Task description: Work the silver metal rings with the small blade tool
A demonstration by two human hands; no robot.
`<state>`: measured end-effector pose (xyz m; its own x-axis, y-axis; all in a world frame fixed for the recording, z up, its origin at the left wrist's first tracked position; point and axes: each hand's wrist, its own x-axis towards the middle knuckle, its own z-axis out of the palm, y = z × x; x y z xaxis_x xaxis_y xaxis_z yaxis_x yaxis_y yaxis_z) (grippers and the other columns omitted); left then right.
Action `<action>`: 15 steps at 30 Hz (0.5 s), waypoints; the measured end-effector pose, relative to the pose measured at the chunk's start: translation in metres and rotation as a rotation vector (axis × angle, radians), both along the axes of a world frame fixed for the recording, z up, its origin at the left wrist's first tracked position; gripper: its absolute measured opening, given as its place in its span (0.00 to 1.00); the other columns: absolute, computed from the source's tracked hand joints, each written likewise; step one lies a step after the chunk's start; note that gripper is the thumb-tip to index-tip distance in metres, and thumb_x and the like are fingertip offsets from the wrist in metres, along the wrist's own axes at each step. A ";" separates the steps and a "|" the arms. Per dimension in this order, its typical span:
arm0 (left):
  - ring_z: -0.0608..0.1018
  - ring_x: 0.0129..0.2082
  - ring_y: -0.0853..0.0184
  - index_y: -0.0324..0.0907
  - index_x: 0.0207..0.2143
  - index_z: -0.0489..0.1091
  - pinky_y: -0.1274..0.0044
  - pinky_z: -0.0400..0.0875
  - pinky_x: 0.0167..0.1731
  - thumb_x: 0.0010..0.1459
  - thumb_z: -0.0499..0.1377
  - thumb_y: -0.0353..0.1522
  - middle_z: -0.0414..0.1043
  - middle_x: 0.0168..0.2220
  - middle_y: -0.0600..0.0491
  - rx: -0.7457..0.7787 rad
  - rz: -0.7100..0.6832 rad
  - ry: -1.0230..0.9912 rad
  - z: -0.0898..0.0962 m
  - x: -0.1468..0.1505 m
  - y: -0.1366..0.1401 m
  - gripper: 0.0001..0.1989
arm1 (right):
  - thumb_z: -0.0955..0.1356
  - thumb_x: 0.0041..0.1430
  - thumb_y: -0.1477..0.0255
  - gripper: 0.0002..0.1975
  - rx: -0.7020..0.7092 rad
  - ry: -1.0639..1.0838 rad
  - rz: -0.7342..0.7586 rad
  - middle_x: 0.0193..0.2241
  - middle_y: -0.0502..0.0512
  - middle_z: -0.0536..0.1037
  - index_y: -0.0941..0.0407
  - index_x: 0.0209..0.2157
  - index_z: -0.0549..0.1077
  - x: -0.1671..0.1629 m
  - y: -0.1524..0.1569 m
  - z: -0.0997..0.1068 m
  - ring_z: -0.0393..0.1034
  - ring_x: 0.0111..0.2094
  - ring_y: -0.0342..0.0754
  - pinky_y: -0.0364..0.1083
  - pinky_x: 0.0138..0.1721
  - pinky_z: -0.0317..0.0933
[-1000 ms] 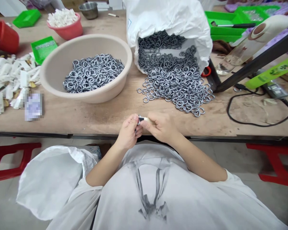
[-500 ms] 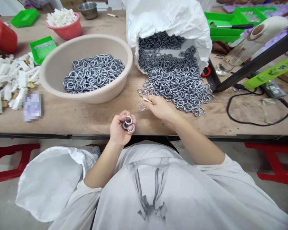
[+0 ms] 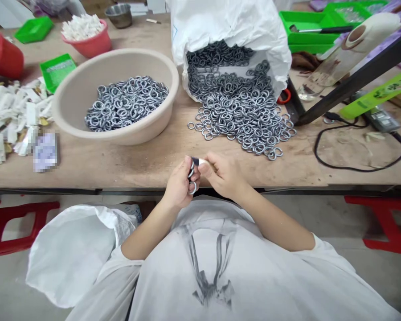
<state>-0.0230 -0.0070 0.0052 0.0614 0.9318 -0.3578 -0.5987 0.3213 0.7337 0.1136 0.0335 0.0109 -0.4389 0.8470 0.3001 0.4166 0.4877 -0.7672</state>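
Close to the table's front edge, my left hand (image 3: pixel 178 185) is closed around a few grey metal rings (image 3: pixel 193 188). My right hand (image 3: pixel 224 176) pinches a small slim tool (image 3: pixel 200 162) with a pale handle and a dark tip; its exact kind is unclear. The tip meets the rings at my left fingertips, and my fingers partly hide both. Beyond my right hand, a heap of loose rings (image 3: pixel 234 116) spills from a white sack (image 3: pixel 227 22) lying on its side. A beige basin (image 3: pixel 115 136) to the left holds many more rings.
White plastic pieces (image 3: pixel 11 111) are piled at the far left, near a red bowl (image 3: pixel 90 44) and green trays (image 3: pixel 58 71). On the right stand a dark metal bar (image 3: pixel 354 84) and a looped black cable (image 3: pixel 316 149). An open white bag (image 3: pixel 70 254) sits below the table.
My right hand has moved from the edge of the ring heap toward my left hand, bringing the tool to the held rings. A loose ring near the heap's front is gone from the table.
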 end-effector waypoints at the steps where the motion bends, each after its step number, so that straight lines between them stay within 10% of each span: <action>1: 0.53 0.11 0.81 0.42 0.26 0.58 0.87 0.46 0.10 0.51 0.67 0.50 0.54 0.17 0.64 -0.030 -0.025 -0.023 0.002 0.000 -0.001 0.27 | 0.58 0.69 0.51 0.25 0.058 -0.038 0.007 0.23 0.49 0.68 0.55 0.26 0.63 0.001 -0.003 0.000 0.60 0.26 0.43 0.45 0.29 0.48; 11: 0.46 0.11 0.80 0.42 0.23 0.54 0.86 0.42 0.09 0.55 0.65 0.50 0.44 0.15 0.65 -0.089 -0.263 -0.178 0.006 -0.010 -0.001 0.27 | 0.53 0.70 0.48 0.29 0.160 -0.128 0.036 0.20 0.48 0.62 0.54 0.23 0.59 -0.001 -0.003 -0.005 0.55 0.23 0.42 0.45 0.28 0.45; 15: 0.47 0.12 0.79 0.41 0.21 0.56 0.85 0.44 0.10 0.53 0.65 0.51 0.45 0.15 0.64 0.019 -0.320 -0.114 0.007 -0.008 -0.013 0.28 | 0.57 0.69 0.51 0.28 0.082 -0.238 -0.166 0.20 0.50 0.65 0.54 0.21 0.61 0.005 0.021 -0.013 0.57 0.24 0.44 0.46 0.29 0.44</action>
